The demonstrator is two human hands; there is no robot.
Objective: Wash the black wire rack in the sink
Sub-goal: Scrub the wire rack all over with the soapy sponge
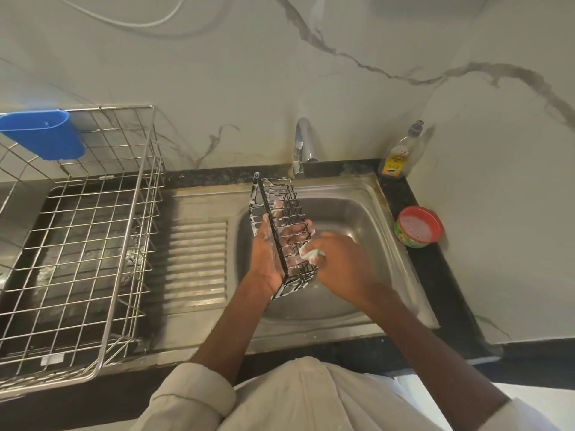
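Note:
The black wire rack (280, 209), streaked with white suds, is held tilted on end over the steel sink (367, 213). My left hand (267, 253) grips it from the left, fingers reaching through behind the wires. My right hand (339, 259) holds a small soapy sponge (311, 255) pressed against the rack's right side near its lower half. The tap (303, 144) stands behind the rack; no running water is visible.
A large steel wire dish basket (93, 244) with a blue plastic cup holder (46, 135) sits left of the ribbed drainboard (196, 262). A dish soap bottle (399, 154) and a red-rimmed tub of soap paste (418, 227) stand on the dark counter at right.

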